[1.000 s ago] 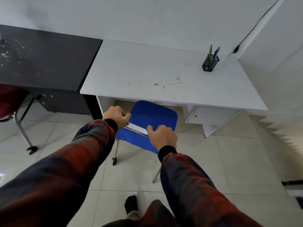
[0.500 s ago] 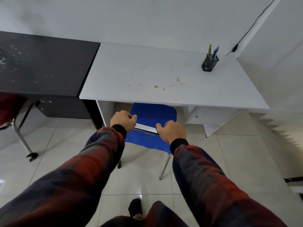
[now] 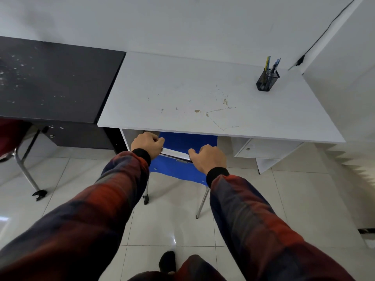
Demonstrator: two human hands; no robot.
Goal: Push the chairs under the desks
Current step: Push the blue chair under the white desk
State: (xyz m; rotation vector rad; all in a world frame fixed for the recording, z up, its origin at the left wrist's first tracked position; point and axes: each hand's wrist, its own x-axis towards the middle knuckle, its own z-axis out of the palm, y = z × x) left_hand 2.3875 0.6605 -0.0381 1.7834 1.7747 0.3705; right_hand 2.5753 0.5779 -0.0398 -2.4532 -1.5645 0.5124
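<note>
Two hands, left hand (image 3: 147,144) and right hand (image 3: 209,158), fingers clamped on the blue chair (image 3: 187,139) back, are guiding it partway under the white tabletop (image 3: 182,88); a red chair (image 3: 8,136), seemingly unpushed, is waiting left.

Blue chair (image 3: 183,138) seat front hidden under white desk (image 3: 203,94), red chair (image 3: 10,136) cut off left, possibly another seat

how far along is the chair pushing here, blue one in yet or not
In hand: both hands, left hand and right hand, grip the top of the blue plastic chair; its seat sits partly under the white desk, rear legs out on the tiles. Left: the red chair by the black desk looks not tucked in.
</note>
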